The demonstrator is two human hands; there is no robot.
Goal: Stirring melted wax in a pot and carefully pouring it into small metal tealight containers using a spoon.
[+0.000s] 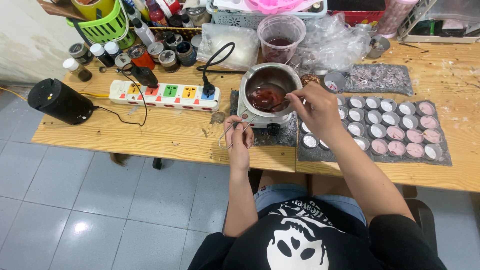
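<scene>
Dark red liquid wax fills my small metal melting pot (pixel 270 92) on the wooden table (pixel 150 135). My left hand (pixel 239 137) is closed on its wire handle (pixel 231 135); my right hand (pixel 317 107) pinches a thin stirring stick (pixel 280 105) beside rows of small round moulds (pixel 395 125).

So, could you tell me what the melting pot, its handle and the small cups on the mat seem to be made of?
The melting pot looks like polished steel, with a grey, reflective rim. Its handle, held by the left hand, looks like bent bare wire, thin and shiny. The small cups seem thin aluminium or tin, judging by their bright silver walls.
</scene>
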